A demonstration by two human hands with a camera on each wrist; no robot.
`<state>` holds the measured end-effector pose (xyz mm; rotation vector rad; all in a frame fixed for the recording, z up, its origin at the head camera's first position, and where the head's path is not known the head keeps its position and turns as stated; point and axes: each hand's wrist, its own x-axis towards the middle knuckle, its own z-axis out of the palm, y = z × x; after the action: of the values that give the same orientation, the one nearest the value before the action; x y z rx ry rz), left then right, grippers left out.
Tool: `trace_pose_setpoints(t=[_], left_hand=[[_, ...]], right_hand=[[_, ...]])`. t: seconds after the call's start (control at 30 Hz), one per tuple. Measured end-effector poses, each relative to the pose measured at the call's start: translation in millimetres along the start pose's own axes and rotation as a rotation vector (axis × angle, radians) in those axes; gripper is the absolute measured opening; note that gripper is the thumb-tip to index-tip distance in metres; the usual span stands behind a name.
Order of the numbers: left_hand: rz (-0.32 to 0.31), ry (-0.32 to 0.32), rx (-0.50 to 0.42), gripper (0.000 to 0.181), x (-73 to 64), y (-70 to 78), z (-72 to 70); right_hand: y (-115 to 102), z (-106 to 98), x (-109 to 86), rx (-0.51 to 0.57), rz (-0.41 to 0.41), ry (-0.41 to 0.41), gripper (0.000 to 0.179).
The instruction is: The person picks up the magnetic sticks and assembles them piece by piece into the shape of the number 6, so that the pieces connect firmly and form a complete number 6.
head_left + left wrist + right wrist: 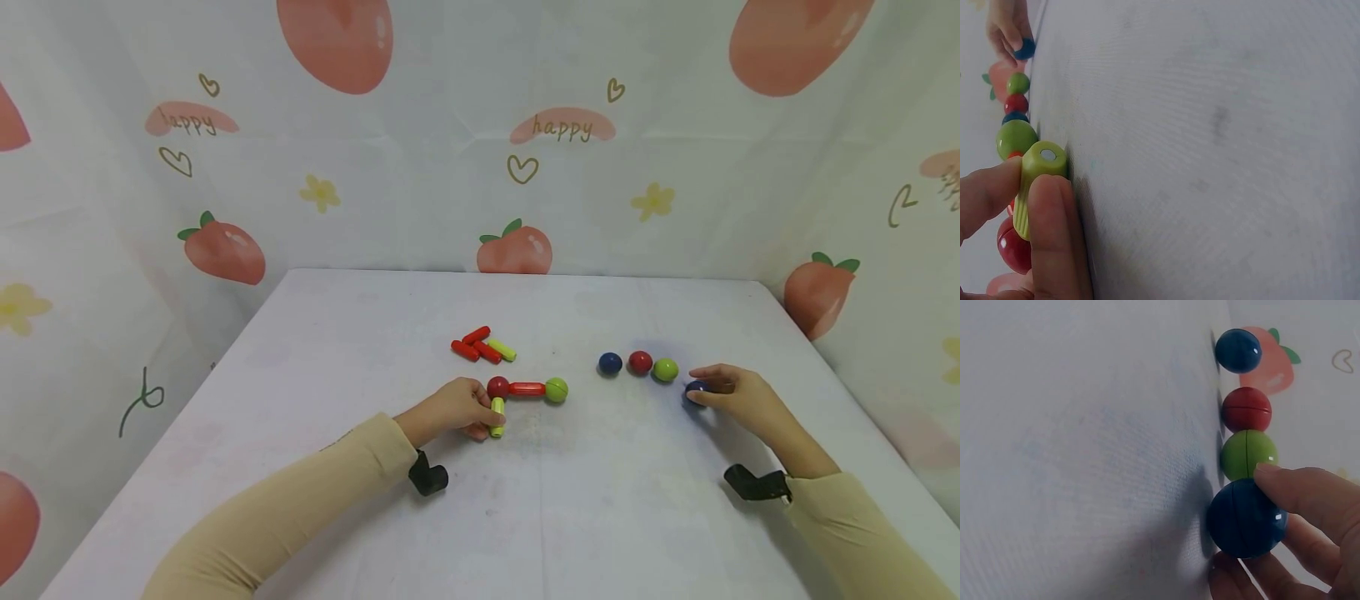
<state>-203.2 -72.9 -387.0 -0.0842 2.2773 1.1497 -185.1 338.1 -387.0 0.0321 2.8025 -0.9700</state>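
Lime rod (497, 406) and rightmost blue ball (1241, 517) are pinched in hands (453, 407) (742, 403), tabletop (600, 475) between, right edge (829, 371) beyond.

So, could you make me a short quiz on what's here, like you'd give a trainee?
1. Fill in: the right hand holds a ___ ball.
2. True or false: the rod in the left hand is blue.
3. How many loose rods lie clustered together?

Key:
1. Blue.
2. False; it is yellow-green.
3. Four: three red, one yellow-green.
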Motion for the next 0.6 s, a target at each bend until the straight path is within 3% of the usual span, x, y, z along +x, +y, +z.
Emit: trace_pose_setpoints(t=[0.6], left_hand=[[0.001,0.004,0.014,0.027,-1.1,1.2,0.0]], right_hand=[[-4.5,-2.0,-1.7,0.001,0.003,-0.017,0.058]])
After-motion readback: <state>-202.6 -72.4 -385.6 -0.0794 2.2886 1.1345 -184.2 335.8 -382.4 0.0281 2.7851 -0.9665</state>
